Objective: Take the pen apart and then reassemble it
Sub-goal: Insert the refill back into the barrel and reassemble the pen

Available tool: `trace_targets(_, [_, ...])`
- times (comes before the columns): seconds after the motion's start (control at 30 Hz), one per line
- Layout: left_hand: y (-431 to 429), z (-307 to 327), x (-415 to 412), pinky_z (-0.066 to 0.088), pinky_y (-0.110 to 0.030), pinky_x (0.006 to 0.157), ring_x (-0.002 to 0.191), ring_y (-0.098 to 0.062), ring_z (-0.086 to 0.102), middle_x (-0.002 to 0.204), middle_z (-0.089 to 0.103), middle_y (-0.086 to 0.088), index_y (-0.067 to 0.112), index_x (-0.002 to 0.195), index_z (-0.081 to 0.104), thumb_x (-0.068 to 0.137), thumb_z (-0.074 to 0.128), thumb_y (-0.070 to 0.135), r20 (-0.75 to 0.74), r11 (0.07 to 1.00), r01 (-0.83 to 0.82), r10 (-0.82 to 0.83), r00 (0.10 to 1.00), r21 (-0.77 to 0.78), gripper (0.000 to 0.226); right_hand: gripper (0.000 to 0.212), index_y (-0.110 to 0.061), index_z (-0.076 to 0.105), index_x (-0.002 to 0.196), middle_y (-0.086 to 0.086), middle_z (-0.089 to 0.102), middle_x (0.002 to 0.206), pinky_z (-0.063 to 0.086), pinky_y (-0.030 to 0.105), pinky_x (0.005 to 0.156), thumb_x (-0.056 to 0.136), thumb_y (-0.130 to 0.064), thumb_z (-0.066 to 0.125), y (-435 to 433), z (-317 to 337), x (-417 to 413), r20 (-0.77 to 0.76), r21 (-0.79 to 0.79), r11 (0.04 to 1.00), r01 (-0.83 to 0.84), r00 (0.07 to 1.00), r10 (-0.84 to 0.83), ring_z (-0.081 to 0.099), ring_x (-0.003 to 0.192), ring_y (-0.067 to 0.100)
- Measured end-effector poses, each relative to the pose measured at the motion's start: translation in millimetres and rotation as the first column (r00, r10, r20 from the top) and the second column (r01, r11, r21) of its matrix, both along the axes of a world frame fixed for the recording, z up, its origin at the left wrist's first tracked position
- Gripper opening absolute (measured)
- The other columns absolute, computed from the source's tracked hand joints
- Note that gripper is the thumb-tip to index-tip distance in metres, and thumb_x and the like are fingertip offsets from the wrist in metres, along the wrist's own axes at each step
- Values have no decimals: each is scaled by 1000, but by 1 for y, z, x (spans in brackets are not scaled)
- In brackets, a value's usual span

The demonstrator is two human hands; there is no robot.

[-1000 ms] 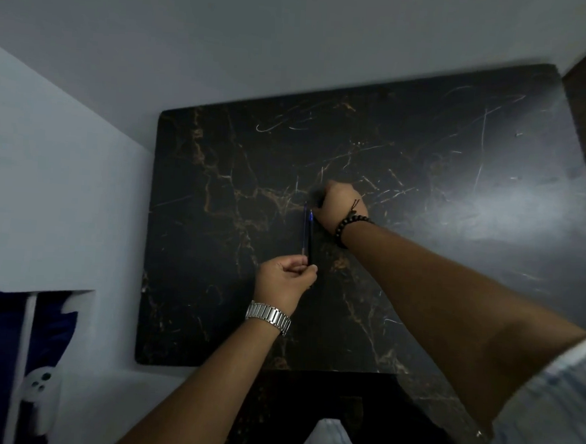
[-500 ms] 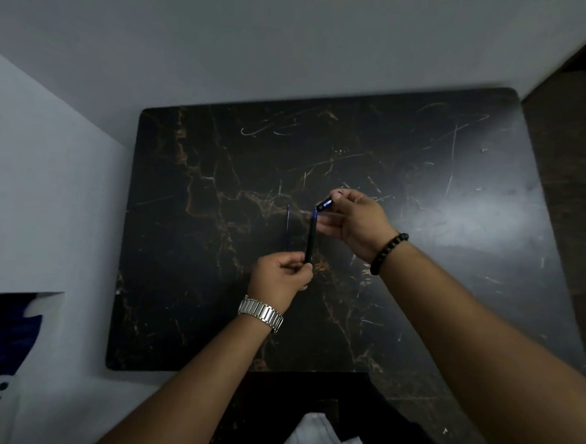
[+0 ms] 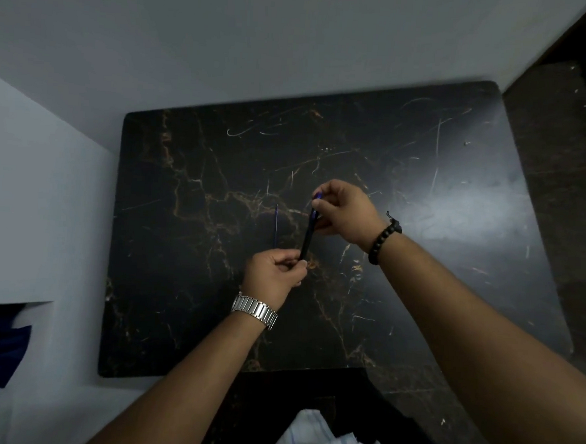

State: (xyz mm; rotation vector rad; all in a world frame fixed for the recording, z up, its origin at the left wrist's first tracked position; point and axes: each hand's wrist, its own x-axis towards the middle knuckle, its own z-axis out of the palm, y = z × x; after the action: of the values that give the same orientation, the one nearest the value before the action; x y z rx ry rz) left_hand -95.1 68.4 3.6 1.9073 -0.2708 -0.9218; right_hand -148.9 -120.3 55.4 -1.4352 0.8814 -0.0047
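The pen barrel [image 3: 307,234] is held above the middle of the table [image 3: 176,317], well clear of every edge, its lower end pinched in the closed fingertips of the left hand [image 3: 274,277] and its upper end enclosed by the right hand [image 3: 345,213], which is closed around a small blue piece [image 3: 317,197] at that end. Whether that piece is being fitted on or drawn off cannot be told. A thin refill [image 3: 276,226] lies on the table just left of the barrel, apart from it. The step is best done with the barrel kept steady by the left hand while the end piece is kept in line with the barrel's axis, so nothing binds. The barrel's long axis runs from the near edge toward the far edge, tilted slightly right at its far end.
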Motion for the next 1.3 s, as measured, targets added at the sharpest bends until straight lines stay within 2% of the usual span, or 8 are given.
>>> trace_targets(0.2, [-2, -1, -4, 65, -41, 70, 69, -20, 76, 76, 76, -2, 15, 100, 76, 84, 76, 9, 29, 999, 45, -46, 999, 31, 17, 17, -15, 63, 115, 7, 73, 99, 64, 34, 72, 99, -11, 58, 3, -2, -4, -66, -120, 984, -132, 990, 125, 74, 86, 20])
trace_targets(0.4, [-7, 1, -17, 65, -39, 72, 70, -12, 74, 77, 75, 7, 35, 87, 72, 86, 74, 9, 81, 996, 26, -33, 996, 82, 26, 20, -15, 66, 116, 8, 72, 106, 64, 34, 72, 99, -10, 57, 13, -7, -1, -74, -128, 985, -114, 992, 105, 73, 92, 20])
trace_targets(0.5, [-12, 2, -16, 64, -34, 70, 69, -7, 73, 77, 75, 10, 29, 91, 76, 86, 74, 9, 86, 995, 32, -40, 996, 90, 20, 17, -17, 66, 113, 8, 71, 106, 64, 40, 74, 99, -10, 58, 13, -7, 1, -79, -158, 983, -91, 994, 79, 73, 93, 23])
trace_targets(0.7, [-19, 7, -20, 50, -6, 56, 58, 10, 66, 70, 69, 15, 8, 105, 76, 86, 73, 6, 123, 990, 67, -82, 989, 122, 19, 18, -10, 64, 116, 5, 69, 99, 60, 22, 58, 100, -8, 56, 9, -3, -10, -72, -92, 995, -47, 997, 41, 71, 83, 16])
trace_targets(0.87, [-20, 6, -26, 57, -13, 66, 65, 6, 68, 77, 71, 10, 8, 109, 75, 87, 74, 10, 109, 988, 73, -89, 990, 137, 22, 19, -12, 64, 116, 8, 70, 101, 64, 32, 67, 99, -7, 56, 5, -6, -15, -82, -105, 993, -52, 996, 43, 72, 85, 18])
trace_targets(0.97, [-30, 11, -15, 58, -14, 67, 68, 3, 69, 79, 72, 11, 11, 109, 76, 86, 76, 14, 145, 993, 61, -75, 987, 101, 24, 33, -18, 61, 127, 9, 73, 98, 65, 42, 74, 95, -9, 64, 5, -14, -18, -88, -71, 997, 9, 996, -15, 74, 85, 21])
trace_targets(1.13, [-47, 14, 5, 63, -34, 76, 76, -12, 75, 89, 79, -7, 9, 109, 77, 85, 76, 16, 158, 983, 160, -173, 972, 95, 25, 10, -19, 70, 89, 8, 74, 79, 63, 43, 79, 87, -11, 75, 19, -31, -19, -116, -75, 990, 117, 985, -125, 75, 81, 25])
trace_targets(1.3, [-36, -2, 40, 54, -21, 61, 66, -3, 69, 73, 75, 8, 21, 84, 79, 84, 74, 32, 386, 957, 85, -192, 902, 277, 11, 15, -20, 69, 77, 1, 73, 79, 63, 29, 69, 85, -11, 77, 11, -41, -15, -198, -23, 981, 194, 961, -195, 74, 77, 14])
